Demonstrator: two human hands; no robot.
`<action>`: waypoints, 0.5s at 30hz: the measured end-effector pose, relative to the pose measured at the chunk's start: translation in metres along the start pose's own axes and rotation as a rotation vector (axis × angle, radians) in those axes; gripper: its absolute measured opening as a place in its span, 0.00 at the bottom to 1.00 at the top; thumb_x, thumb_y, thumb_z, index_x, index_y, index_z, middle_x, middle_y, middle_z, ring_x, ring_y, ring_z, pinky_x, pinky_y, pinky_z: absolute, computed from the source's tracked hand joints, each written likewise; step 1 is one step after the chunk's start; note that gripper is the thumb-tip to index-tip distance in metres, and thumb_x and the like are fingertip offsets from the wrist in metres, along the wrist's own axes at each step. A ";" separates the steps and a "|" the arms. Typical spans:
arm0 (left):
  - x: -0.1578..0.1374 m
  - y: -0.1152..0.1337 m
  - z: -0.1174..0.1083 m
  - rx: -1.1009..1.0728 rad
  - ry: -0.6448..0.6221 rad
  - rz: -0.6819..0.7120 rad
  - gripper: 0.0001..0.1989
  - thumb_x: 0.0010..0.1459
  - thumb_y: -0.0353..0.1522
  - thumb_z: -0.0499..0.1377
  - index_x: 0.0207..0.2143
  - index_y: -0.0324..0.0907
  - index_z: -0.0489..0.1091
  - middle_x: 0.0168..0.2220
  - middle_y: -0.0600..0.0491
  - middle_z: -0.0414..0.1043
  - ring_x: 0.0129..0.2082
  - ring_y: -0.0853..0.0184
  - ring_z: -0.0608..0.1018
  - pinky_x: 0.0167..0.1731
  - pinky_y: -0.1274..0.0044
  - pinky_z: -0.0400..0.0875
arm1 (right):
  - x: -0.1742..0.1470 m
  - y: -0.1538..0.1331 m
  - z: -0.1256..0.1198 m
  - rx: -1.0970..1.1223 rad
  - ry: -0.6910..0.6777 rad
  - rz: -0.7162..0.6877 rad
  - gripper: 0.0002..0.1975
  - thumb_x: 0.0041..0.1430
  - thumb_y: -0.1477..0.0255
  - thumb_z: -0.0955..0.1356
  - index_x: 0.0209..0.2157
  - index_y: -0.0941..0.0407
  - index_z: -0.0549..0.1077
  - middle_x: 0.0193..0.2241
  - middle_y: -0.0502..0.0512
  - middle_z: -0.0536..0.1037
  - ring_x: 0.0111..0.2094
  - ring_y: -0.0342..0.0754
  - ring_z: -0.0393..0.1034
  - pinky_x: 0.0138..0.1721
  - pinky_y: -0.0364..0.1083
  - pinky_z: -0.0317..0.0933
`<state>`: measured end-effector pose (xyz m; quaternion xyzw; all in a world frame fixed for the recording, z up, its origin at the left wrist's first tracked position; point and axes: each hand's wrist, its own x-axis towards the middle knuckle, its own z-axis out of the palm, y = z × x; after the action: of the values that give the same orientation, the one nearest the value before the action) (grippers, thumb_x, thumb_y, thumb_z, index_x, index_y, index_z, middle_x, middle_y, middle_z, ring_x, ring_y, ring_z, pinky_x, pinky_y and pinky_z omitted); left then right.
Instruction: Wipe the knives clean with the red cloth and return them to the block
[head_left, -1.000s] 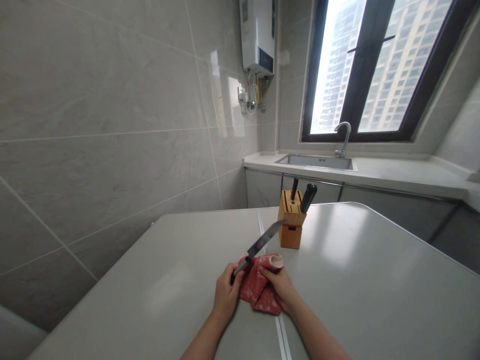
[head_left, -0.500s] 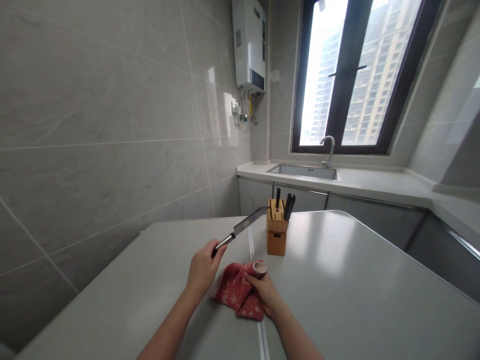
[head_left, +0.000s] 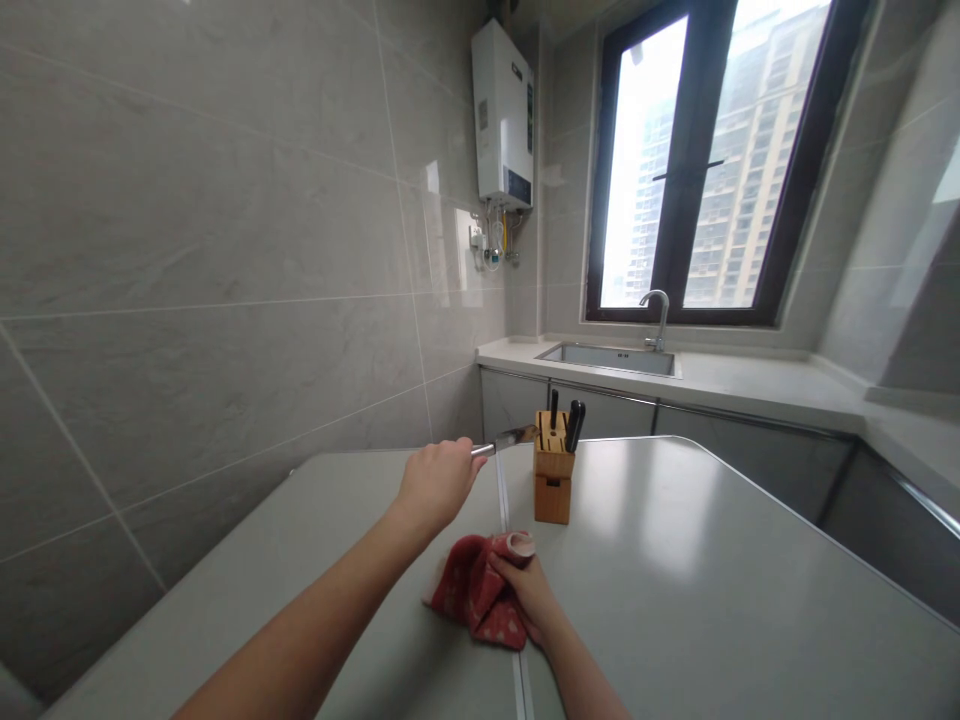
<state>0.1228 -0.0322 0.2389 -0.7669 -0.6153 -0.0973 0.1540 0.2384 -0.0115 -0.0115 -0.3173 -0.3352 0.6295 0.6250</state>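
My left hand point(head_left: 439, 483) is closed round the handle of a knife point(head_left: 514, 437), reaching forward over the table. The blade points right, and its tip is at the upper left side of a wooden knife block point(head_left: 553, 500); whether it touches or has entered a slot I cannot tell. Black-handled knives point(head_left: 575, 425) stand in the block's slots. Nearer to me, my right hand point(head_left: 534, 592) grips a crumpled red cloth point(head_left: 480, 592) with a pale pattern, just above or on the tabletop.
The pale table point(head_left: 675, 600) has a seam down its middle. Behind it runs a white counter point(head_left: 757, 375) with a sink point(head_left: 607, 358) and a faucet point(head_left: 660, 318). A grey tiled wall point(head_left: 225, 220) rises on the left, with a water heater point(head_left: 502, 120) in the corner.
My left hand has moved forward and right with the knife, bringing the blade up to the block. My right hand still holds the cloth in nearly the same place. The view has tilted slightly.
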 end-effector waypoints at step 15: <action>0.060 0.084 -0.071 0.028 -0.087 0.310 0.10 0.52 0.28 0.59 0.39 0.39 0.73 0.39 0.40 0.75 0.45 0.56 0.75 0.39 0.71 0.69 | 0.002 0.002 -0.005 -0.071 -0.010 -0.006 0.18 0.40 0.69 0.75 0.35 0.57 0.71 0.32 0.55 0.79 0.34 0.53 0.74 0.40 0.51 0.65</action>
<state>0.2207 -0.0189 0.3162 -0.8541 -0.4969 -0.0304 0.1509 0.2415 -0.0094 -0.0155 -0.3351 -0.3617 0.6169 0.6135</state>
